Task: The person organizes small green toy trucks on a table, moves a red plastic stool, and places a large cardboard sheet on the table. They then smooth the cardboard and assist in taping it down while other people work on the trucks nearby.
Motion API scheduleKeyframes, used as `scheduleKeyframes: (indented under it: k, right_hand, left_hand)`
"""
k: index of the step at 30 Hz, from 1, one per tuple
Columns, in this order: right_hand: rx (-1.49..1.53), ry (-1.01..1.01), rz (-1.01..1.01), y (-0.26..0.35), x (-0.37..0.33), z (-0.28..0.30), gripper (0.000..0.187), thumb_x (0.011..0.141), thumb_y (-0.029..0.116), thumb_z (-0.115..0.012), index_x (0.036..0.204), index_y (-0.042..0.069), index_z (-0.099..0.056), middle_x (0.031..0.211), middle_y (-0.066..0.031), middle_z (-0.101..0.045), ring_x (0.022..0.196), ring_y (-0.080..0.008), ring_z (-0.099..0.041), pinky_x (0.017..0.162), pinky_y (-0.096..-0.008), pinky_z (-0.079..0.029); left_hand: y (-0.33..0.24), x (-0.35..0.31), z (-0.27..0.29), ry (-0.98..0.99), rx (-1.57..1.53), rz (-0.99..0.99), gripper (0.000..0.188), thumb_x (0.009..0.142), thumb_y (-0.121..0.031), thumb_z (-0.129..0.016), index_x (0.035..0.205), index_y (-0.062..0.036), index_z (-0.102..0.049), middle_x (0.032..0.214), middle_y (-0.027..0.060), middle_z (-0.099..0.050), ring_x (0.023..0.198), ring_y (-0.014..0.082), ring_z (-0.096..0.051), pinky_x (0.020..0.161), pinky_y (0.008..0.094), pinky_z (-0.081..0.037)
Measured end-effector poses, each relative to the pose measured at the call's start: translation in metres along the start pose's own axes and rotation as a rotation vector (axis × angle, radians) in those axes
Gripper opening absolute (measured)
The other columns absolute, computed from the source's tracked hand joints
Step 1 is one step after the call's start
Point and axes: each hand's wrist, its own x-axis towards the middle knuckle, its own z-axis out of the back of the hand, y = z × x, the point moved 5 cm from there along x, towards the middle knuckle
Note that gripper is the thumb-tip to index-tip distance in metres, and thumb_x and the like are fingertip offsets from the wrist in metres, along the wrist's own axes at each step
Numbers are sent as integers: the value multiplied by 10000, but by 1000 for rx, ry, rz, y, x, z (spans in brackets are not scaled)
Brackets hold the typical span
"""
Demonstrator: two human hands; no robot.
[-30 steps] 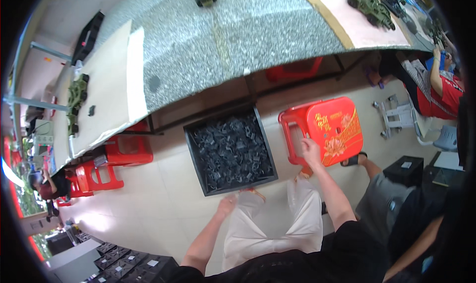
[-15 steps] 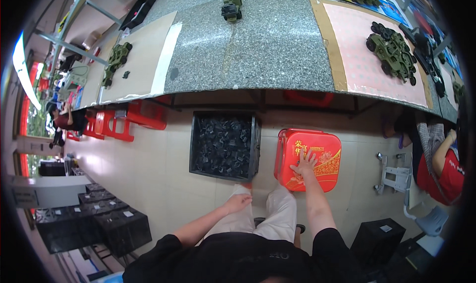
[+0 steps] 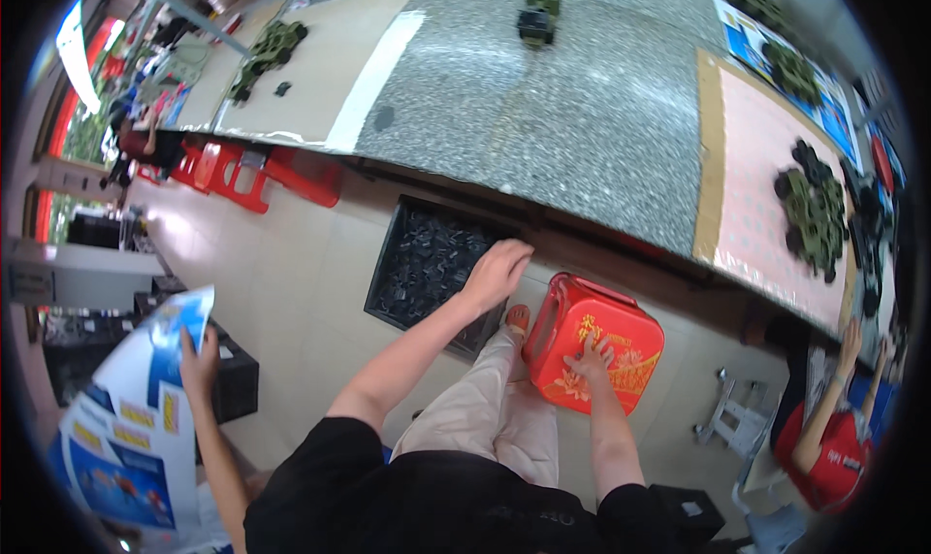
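Observation:
My right hand [image 3: 589, 360] lies on the seat of a red plastic stool [image 3: 635, 345] printed with gold patterns. Its fingers are spread and it grips nothing. My left hand [image 3: 497, 275] is raised over the right side of a black crate [image 3: 376, 307], close to the table's front edge. The fingers of that hand are loosely bent, nothing shows in them, and their undersides are hidden. Small black plastic parts [image 3: 427, 263] fill the crate on the floor, partly covered by my left forearm.
A grey speckled table [image 3: 582, 108] spans the front, bearing green toy military vehicles [image 3: 813, 214]. At the left another person's hand [image 3: 199, 360] holds a printed sheet [image 3: 136, 438]. A person in red [image 3: 824, 457] sits at the right. Red stools [image 3: 303, 174] stand under the table.
My left hand has risen from beside my leg to over the crate. My right hand stays on the stool. The view has tilted, and another person's hand with a printed sheet has come in from the left.

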Motion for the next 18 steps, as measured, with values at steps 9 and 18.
scheduleKeyframes:
  k: [9,18]
  right_hand:
    - [-77,82,-6,4,4,18,976,711,600,-605,1438,172,-114,1461,-247,-84,1334,-426,-154,1088,-472,-155]
    - [438,-254,126,-19,-38,46,502,805,418,-614,1149,54,-584,951,-176,-653,899,-277,-633,793,-353,-488]
  left_hand:
    - [81,158,8,-189,519,78,577,859,-384,-530,1316,-57,-402,1377,221,-326,1298,403,-259,1040,560,-194]
    - [125,366,68,-517,-42,357,1244,547,-523,-798,1400,42,-91,1375,242,-290,1256,374,-321,1028,419,-295]
